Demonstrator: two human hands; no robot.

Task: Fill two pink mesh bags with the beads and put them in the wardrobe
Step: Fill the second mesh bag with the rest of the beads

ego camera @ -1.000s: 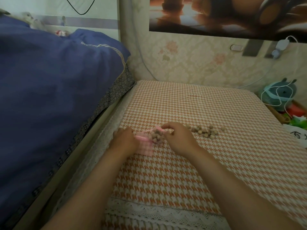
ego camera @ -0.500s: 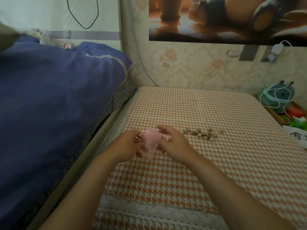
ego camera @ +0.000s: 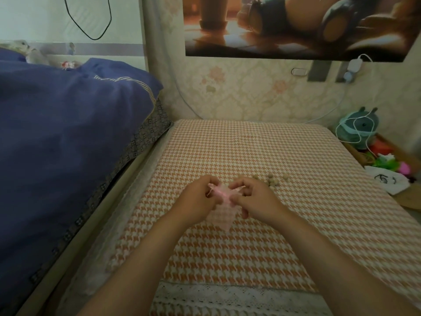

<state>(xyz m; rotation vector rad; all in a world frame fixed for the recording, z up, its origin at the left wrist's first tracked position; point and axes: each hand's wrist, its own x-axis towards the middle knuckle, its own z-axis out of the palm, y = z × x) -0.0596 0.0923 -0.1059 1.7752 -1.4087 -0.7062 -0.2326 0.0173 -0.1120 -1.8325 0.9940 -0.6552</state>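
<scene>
Pink bag [ego camera: 222,215] now lifted off cloth [ego camera: 250,258]; one second back it lay flat, beads at mouth. My left hand [ego camera: 198,201] and right hand [ego camera: 257,199] each pinch bag top, left of cloth's middle, bag hanging between. I judge drawstring being pulled; contents not discernible. Count: one bag in view, second unseen. Loose beads [ego camera: 272,181] about seven, blurred, mid-cloth beside right hand.
</scene>
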